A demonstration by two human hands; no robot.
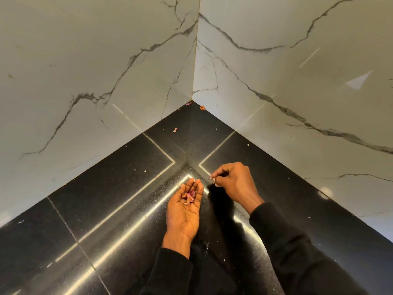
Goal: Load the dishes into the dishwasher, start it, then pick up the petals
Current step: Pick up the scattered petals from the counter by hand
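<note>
Where the petals are: the gathered petals (190, 195) sit in a small pink-and-tan heap in the hollow of the left hand (184, 213). A petal scrap (211, 177) is at the right hand's fingertips. Loose petals (174, 130) lie well ahead on the floor (102, 209), one out on the tile and two more close to the corner.
Left hand: palm up, fingers together and gently cupped, not closed over anything. It serves as a dish, so the light pieces stay in the hollow. It is held low and just beside the picking hand, which keeps each transfer short.
Right hand (234, 179): knuckles up, thumb and forefinger pinching the scrap, the other fingers curled under. A fingertip pinch suits something this thin on smooth tile. Whether the scrap is clear of the floor cannot be told.
Floor: glossy black tile with pale joints, scattered with tiny pale specks.
Walls (85, 71): white veined panels meeting in a corner, where the farthest petals lie.
Sleeves (302, 252): dark, covering both arms to the wrist.
Stage: judged to be the last part of the task; no dishwasher is in view.
Next move: probably drop the scrap into the palm, then reach forward for the far pieces.
Risk: tilting the cupped palm during that reach could spill the heap.
</note>
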